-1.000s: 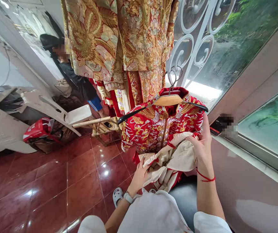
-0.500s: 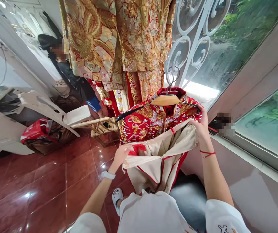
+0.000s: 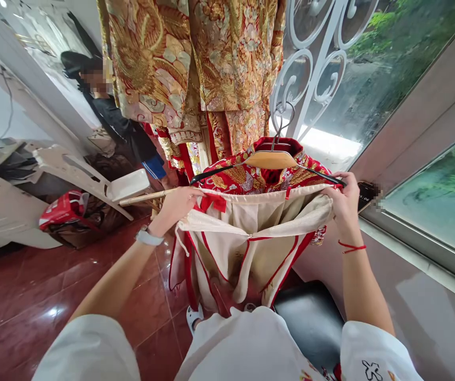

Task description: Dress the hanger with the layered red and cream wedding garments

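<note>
Between my hands a cream-lined skirt [image 3: 233, 254] with red trim is stretched wide, its waistband held up in front of a red jacket [image 3: 231, 179] embroidered in gold and silver. That jacket hangs on a hanger [image 3: 271, 159] with a wooden middle and black arms. My left hand [image 3: 175, 207] is closed on the left end of the waistband, near the hanger's left tip. On the right, my right hand [image 3: 344, 200] grips the other end, close against the hanger's right tip; whether it also holds the hanger I cannot tell.
Gold embroidered garments [image 3: 152, 69] hang ahead. A black padded seat [image 3: 310, 320] stands below to the right, a phone [image 3: 366, 197] by the window sill. To the left are a white chair [image 3: 128, 185], a red bag [image 3: 63, 210] and a person [image 3: 122, 129] in dark clothes.
My hands have moved apart, left hand leftward and up, right hand slightly right. The waistband is now pulled straight and raised against the hanger, covering more of the jacket.
</note>
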Motion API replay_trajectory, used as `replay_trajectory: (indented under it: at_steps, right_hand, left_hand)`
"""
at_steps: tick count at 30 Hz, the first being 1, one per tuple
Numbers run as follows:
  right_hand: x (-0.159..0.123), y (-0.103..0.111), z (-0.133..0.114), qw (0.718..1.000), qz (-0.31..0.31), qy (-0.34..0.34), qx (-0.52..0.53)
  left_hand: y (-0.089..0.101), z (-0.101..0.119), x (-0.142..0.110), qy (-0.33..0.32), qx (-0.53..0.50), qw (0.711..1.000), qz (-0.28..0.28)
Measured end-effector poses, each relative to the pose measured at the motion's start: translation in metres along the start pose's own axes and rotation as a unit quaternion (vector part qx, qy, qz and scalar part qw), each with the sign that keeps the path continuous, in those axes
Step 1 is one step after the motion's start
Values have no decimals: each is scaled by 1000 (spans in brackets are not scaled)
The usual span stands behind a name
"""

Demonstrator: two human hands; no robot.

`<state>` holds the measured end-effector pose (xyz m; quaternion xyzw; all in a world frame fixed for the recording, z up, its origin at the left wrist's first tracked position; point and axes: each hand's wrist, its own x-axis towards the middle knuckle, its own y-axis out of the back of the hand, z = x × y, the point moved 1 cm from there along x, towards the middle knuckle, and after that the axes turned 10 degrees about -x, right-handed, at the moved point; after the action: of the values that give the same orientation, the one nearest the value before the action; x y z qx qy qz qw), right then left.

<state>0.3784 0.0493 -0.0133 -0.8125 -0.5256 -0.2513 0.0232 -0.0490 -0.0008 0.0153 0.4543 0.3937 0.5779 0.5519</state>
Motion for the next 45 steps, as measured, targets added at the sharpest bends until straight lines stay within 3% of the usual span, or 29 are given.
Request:
replay_trajectory:
  at_steps: [4,11,13,17,22,25,30,34,37,40,45]
  right_hand:
    - [-4,9,-18,999,31,-21,17]
    - [-8,8,-25,997,47,-42,33]
    - [-7,9,-24,997,46,-46,32]
    - [-6,11,-25,997,48,-49,31]
    - [-10,15,-33,998,37,-45,3]
    - [-13,19,-35,999,41,-16,-9]
    - [-14,22,-27,999,31,20,-16]
    - [-13,17,-21,998,53,11,-25]
    - [-15,8,-20,998,47,12,-29]
    - [-21,1,-20,999,28,16,-42]
    - [-31,3,-26,997,48,20,-50]
  left_hand:
    - [9,-6,18,-51,44,998,-2]
    - [0,-29,30,-105,98,989,-47]
    - [-4,-32,34,-107,96,988,-60]
    - [-6,-36,45,-103,35,993,-34]
    - [12,-36,70,-187,-62,980,-39]
    - [30,-28,78,-184,-59,981,-6]
    - [62,6,61,-125,12,989,73]
    - [80,10,35,-129,67,989,40]
    - [81,-3,20,-142,99,985,-1]
    - [75,-7,14,-105,132,986,5]
    - [73,18,16,-66,120,991,2]
